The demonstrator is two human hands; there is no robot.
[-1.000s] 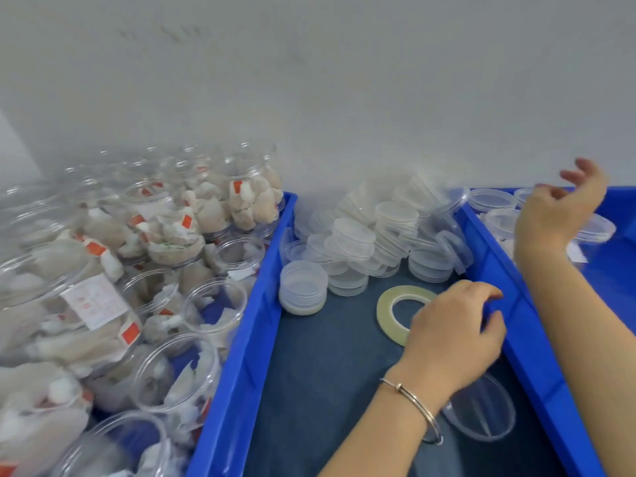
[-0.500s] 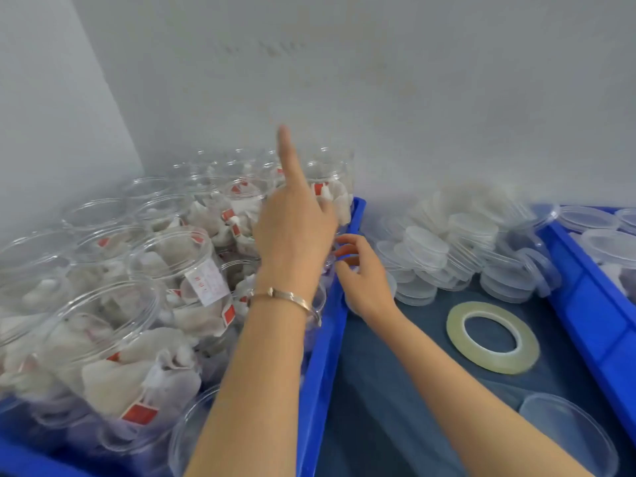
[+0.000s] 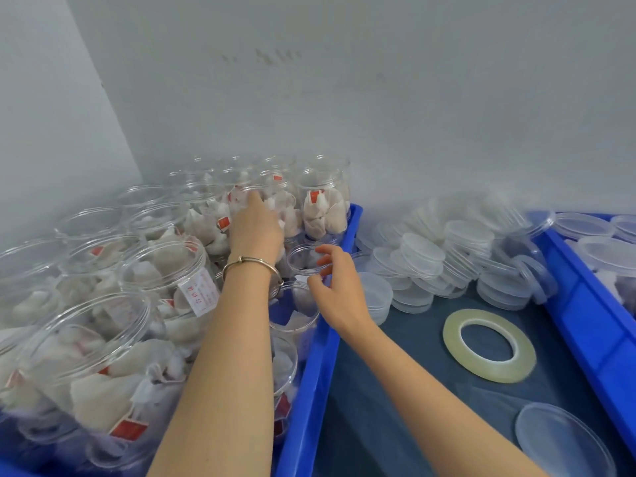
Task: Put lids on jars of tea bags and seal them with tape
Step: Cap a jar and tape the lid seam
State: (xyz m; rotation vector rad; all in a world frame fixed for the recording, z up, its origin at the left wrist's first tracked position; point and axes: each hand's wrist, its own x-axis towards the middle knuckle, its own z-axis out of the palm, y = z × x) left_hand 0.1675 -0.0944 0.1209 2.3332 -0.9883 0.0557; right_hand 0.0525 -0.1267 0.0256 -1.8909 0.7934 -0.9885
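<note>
Several clear jars of tea bags (image 3: 103,342), all without lids, fill the blue bin (image 3: 318,352) on the left. My left hand (image 3: 255,228), a bracelet on its wrist, reaches deep into the bin, and its fingers curl over the rim of a jar (image 3: 237,201) in the back rows. My right hand (image 3: 339,287) hovers over the bin's right edge beside a small open jar (image 3: 303,259), fingers loosely curled and holding nothing. Stacks of clear lids (image 3: 423,256) lie to its right. A roll of clear tape (image 3: 488,366) lies flat on the dark mat.
A single loose lid (image 3: 564,438) lies on the mat at the lower right. A second blue bin (image 3: 592,304) on the right holds lidded jars (image 3: 609,253). A grey wall rises close behind everything.
My left hand came from the mat to the jar bin, pointed upward, and has now dropped onto a back-row jar. My right hand crossed from the right bin to the left bin's edge.
</note>
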